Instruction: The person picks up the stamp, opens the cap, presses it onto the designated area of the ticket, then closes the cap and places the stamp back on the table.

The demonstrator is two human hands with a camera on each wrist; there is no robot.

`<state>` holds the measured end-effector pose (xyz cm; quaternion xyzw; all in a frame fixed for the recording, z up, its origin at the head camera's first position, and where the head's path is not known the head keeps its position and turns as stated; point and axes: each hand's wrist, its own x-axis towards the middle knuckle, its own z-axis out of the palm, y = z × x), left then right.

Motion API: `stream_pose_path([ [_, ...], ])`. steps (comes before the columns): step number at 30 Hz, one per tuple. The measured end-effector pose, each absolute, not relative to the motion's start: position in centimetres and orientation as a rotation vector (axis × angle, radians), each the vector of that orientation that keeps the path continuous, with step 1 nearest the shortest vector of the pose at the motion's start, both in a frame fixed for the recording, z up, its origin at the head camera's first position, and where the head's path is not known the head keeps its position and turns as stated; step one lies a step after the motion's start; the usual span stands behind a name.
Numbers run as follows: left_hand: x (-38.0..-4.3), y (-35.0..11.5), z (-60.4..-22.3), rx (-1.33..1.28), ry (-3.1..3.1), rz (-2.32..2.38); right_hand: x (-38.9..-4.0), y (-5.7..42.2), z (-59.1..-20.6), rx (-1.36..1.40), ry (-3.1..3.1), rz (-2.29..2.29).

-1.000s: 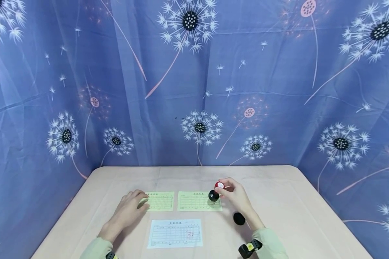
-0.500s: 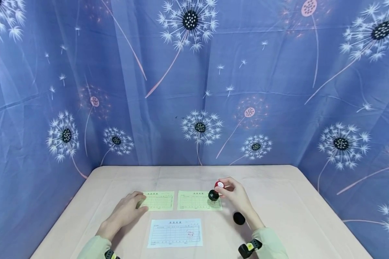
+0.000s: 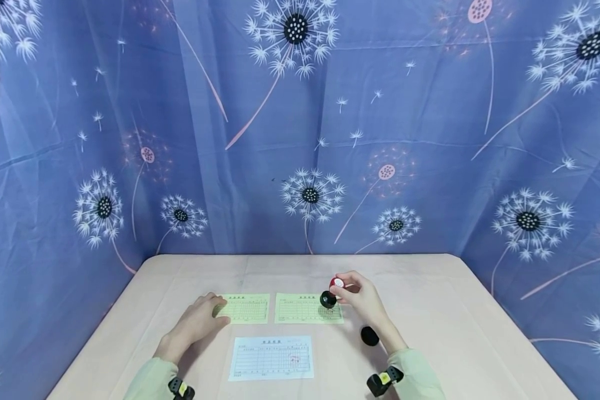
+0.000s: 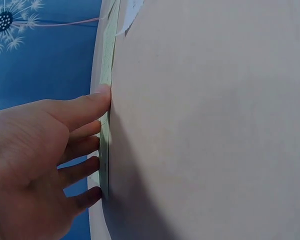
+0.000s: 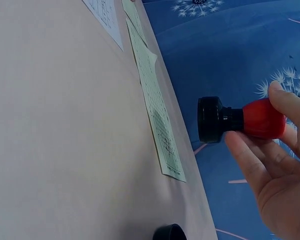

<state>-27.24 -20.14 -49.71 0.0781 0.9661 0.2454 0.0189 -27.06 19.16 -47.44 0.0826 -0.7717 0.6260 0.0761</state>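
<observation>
While stamp [image 5: 235, 120] overlaps right green slip [image 3: 298, 309] in head view, right wrist view shows them apart, right hand [image 3: 364, 300] gripping stamp, left hand [image 3: 195, 322] spread against left slip [image 3: 247, 309].

- The right hand [image 5: 287, 182] holds a red and black stamp [image 5: 235, 119] above a green form [image 5: 151, 95].
- A black cap [image 5: 167, 234] sits near the form on the surface [image 5: 70, 125].
- Blue dandelion cloth [image 5: 190, 60] hangs behind.

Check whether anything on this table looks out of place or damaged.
One small thing: in the right wrist view, the right green slip seems to have a corner curling up along its far edge, odd because the rest looks fairly flat. I see no spill or tear.
</observation>
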Motion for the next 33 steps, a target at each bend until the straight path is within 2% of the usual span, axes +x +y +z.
stream_pose_path([
  [33, -27.5, -20.5, -50.0, 0.215, 2.989, 0.824, -27.0, 17.0, -45.7, 0.324, -2.347, 1.829],
])
